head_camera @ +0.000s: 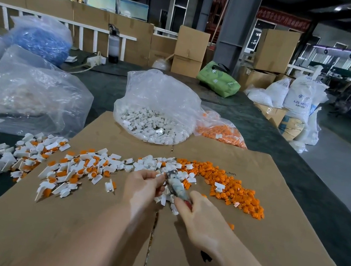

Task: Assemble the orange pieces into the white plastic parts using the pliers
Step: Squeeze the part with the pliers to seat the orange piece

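On the flattened cardboard sheet (258, 226) spread over a dark table (301, 175), seen from the head camera, both bare hands met near the middle of the work area. The right hand (200, 217) had its fingers curled round the handles of the pliers (174, 184), whose metal nose pointed up and to the left, toward the left hand (143, 185). That left hand's fingers were bent together at the plier tips, pinching something small and white there; the picture was too blurred to tell exactly what piece it was. Just beyond the hands lay a loose band of white plastic parts (153, 164), and to its right, touching it, a heap of orange pieces (236, 191) ran down toward the right edge of the cardboard. To the left, partly on the cardboard and partly on the table, a scattered pile of white parts with orange pieces in them (61, 167) spread out. Farther back, a clear bag of white parts (156, 116) sat on the far edge of the cardboard, with a clear bag of orange pieces (221, 128) just beside it on the right. A large crumpled clear bag (34, 92) stood well to the left on the table.
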